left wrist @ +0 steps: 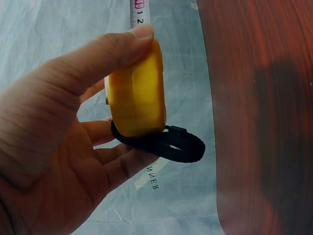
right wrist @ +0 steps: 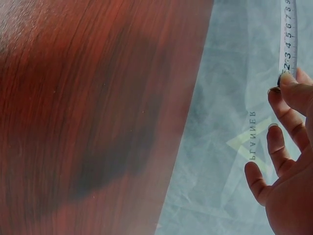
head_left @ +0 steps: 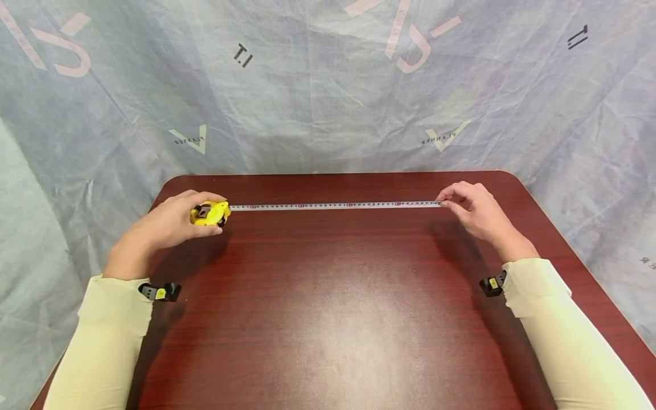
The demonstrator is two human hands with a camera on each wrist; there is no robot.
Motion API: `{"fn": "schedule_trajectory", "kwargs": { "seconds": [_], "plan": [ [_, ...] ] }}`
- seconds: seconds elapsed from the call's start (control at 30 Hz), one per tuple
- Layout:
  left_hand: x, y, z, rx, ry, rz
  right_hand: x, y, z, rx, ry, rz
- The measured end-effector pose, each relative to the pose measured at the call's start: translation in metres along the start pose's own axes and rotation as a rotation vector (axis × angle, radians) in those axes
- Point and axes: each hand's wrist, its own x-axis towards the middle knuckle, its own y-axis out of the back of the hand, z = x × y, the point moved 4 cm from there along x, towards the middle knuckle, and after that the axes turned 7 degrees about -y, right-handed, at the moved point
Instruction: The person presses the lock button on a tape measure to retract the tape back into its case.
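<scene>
My left hand (head_left: 176, 219) grips a yellow tape measure (head_left: 217, 213) between thumb and fingers, at the left of the head view. A white blade (head_left: 328, 205) with printed numbers runs out of its case, stretched straight across to the right. At the far end, my right hand (head_left: 476, 209) pinches the blade's tip between thumb and forefinger. In the left wrist view the yellow case (left wrist: 139, 95) is seen edge-on, with a black wrist strap (left wrist: 183, 146) looped below it. The low numbers of the blade (right wrist: 288, 39) show beside the right thumb, whose other fingers are spread loosely.
A dark red wooden table (head_left: 328, 296) with rounded far corners lies beneath both hands, and their shadows fall on it. Behind it hangs a grey printed cloth (head_left: 307, 102). Each wrist wears a small black camera (head_left: 171, 291) on a strap.
</scene>
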Motion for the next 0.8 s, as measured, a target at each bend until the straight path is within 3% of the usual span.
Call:
{"fn": "schedule_trajectory", "kwargs": {
  "seconds": [0.8],
  "plan": [
    [0.0009,-0.0015,-0.0004,0.006,0.01,-0.009,0.0094,-0.0032,-0.0043,0.032,0.057,-0.01]
  ]
}}
